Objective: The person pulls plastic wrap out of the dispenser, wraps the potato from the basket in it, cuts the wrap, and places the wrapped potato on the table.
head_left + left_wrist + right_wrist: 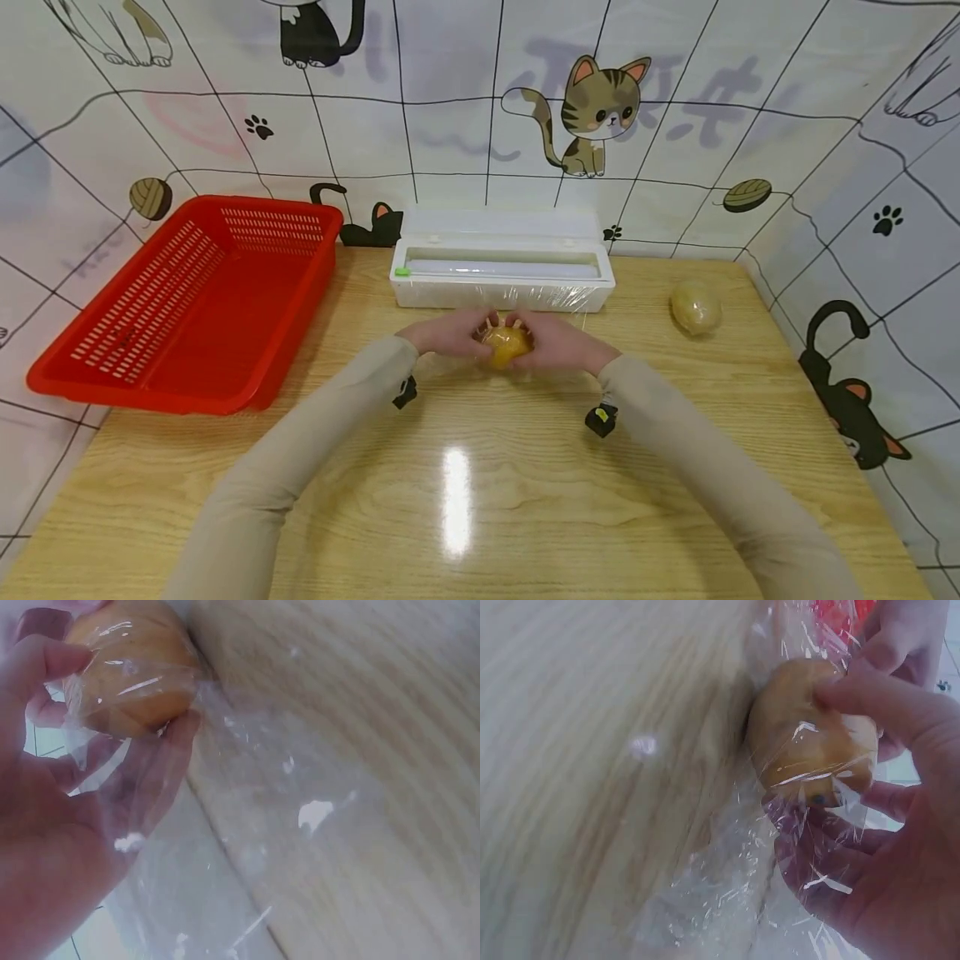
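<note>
An orange (507, 344), round and yellow-orange, sits low over the table in front of the cling film box (502, 292). Clear cling film (247, 825) covers its skin and trails off loosely below it in the left wrist view. My left hand (454, 333) grips the fruit's left side with curled fingers. From the other side my right hand (558, 342) holds it, the thumb pressing the film onto the peel. In the right wrist view, a small dark green spot shows on the orange (810, 742). Film also stretches over the front of the box.
A red plastic basket (288, 333) stands at the left. Near the right back edge of the wooden table (525, 517) lies a pale yellow round thing (696, 308), shiny as if wrapped in film. Cat-patterned sheeting (450, 133) borders the table behind and at the sides.
</note>
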`<state>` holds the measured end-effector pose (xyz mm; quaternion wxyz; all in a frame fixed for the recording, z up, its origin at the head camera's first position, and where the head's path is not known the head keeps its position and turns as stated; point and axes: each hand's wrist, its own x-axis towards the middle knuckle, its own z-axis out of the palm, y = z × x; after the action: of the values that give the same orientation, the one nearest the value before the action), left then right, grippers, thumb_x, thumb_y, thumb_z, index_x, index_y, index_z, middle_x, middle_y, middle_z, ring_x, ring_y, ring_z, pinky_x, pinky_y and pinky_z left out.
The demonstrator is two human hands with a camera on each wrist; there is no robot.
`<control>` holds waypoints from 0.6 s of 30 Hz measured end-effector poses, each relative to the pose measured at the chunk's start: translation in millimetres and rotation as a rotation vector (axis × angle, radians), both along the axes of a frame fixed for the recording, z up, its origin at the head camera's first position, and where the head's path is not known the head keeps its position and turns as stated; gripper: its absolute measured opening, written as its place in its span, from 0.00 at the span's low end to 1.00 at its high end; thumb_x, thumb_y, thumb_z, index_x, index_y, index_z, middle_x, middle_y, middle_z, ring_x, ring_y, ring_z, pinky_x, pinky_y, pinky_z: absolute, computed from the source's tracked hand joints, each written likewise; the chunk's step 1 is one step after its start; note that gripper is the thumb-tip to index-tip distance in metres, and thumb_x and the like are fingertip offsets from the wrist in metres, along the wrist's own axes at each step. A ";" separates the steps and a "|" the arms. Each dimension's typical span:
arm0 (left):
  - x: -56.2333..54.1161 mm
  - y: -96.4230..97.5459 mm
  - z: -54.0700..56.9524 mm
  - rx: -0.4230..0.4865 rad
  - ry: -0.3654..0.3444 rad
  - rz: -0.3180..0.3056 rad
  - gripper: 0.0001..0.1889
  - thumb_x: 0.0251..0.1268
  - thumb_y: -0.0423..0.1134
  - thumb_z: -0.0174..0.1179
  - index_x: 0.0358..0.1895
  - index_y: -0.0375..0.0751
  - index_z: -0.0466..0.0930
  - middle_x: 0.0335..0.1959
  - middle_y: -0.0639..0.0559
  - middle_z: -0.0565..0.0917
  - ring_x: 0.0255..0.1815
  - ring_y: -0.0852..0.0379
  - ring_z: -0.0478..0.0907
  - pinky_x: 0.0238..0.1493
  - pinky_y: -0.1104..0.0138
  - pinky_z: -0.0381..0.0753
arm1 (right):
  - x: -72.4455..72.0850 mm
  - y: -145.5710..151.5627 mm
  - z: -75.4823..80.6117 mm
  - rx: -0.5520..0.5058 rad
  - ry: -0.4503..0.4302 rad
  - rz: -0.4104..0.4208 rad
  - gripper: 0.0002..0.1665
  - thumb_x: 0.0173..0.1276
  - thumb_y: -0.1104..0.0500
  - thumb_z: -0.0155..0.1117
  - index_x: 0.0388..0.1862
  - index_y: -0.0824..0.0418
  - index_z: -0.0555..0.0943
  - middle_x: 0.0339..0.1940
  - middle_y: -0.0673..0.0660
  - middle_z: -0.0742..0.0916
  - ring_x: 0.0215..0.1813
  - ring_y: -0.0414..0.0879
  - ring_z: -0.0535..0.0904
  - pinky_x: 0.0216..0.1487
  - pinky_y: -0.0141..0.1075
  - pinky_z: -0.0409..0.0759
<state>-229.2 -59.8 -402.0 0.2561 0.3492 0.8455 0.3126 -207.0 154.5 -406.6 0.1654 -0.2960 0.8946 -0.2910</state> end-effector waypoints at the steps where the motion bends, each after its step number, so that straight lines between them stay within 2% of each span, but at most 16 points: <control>1: -0.9 -0.4 0.7 0.004 0.000 0.006 0.21 0.64 0.34 0.60 0.56 0.31 0.66 0.46 0.41 0.76 0.46 0.50 0.74 0.48 0.64 0.76 | -1.9 1.0 0.2 -0.006 -0.026 -0.003 0.34 0.55 0.58 0.74 0.58 0.62 0.68 0.47 0.61 0.82 0.45 0.50 0.79 0.44 0.39 0.79; 4: -4.1 -1.3 1.9 0.015 0.052 0.002 0.19 0.64 0.33 0.60 0.54 0.30 0.66 0.45 0.41 0.77 0.45 0.50 0.74 0.46 0.64 0.76 | -6.6 2.9 0.0 -0.027 -0.071 -0.012 0.34 0.57 0.57 0.72 0.59 0.62 0.66 0.44 0.61 0.82 0.44 0.50 0.79 0.43 0.40 0.79; 7: -7.7 -0.8 2.1 0.009 0.155 -0.035 0.17 0.64 0.32 0.59 0.53 0.31 0.67 0.39 0.42 0.77 0.38 0.52 0.73 0.40 0.64 0.75 | -8.1 3.6 -0.6 -0.029 -0.050 -0.023 0.32 0.59 0.56 0.70 0.57 0.64 0.67 0.44 0.62 0.82 0.44 0.51 0.79 0.43 0.42 0.79; 10: -11.3 1.1 1.1 -0.008 0.247 -0.076 0.16 0.66 0.31 0.57 0.53 0.31 0.67 0.37 0.44 0.76 0.34 0.53 0.72 0.37 0.64 0.73 | -4.2 3.9 0.5 0.097 0.096 -0.027 0.35 0.61 0.52 0.69 0.61 0.65 0.68 0.50 0.64 0.80 0.50 0.55 0.76 0.49 0.48 0.76; 14: -15.3 2.8 -1.0 -0.048 0.306 -0.089 0.14 0.69 0.33 0.55 0.54 0.32 0.69 0.43 0.45 0.77 0.40 0.53 0.73 0.45 0.64 0.74 | 6.4 0.9 5.8 0.330 0.322 -0.049 0.47 0.60 0.41 0.68 0.69 0.67 0.65 0.62 0.68 0.73 0.63 0.62 0.67 0.60 0.58 0.66; 16: -16.4 2.4 -1.6 -0.060 0.302 -0.085 0.14 0.70 0.33 0.54 0.56 0.33 0.69 0.46 0.44 0.77 0.44 0.52 0.74 0.49 0.63 0.74 | 10.6 -2.0 7.3 0.374 0.379 -0.059 0.49 0.59 0.39 0.68 0.69 0.68 0.66 0.63 0.67 0.73 0.65 0.62 0.66 0.62 0.58 0.64; 18: -17.0 1.3 -1.8 -0.067 0.298 -0.080 0.15 0.71 0.34 0.54 0.57 0.33 0.69 0.48 0.43 0.78 0.45 0.51 0.74 0.50 0.62 0.75 | 12.5 -4.3 6.0 0.378 0.415 -0.060 0.47 0.59 0.39 0.69 0.67 0.69 0.68 0.62 0.65 0.76 0.63 0.59 0.69 0.61 0.55 0.66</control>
<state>-246.2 -58.5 -403.8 0.1515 0.4163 0.8695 0.2186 -194.6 150.2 -400.6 0.0222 -0.2867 0.9561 -0.0570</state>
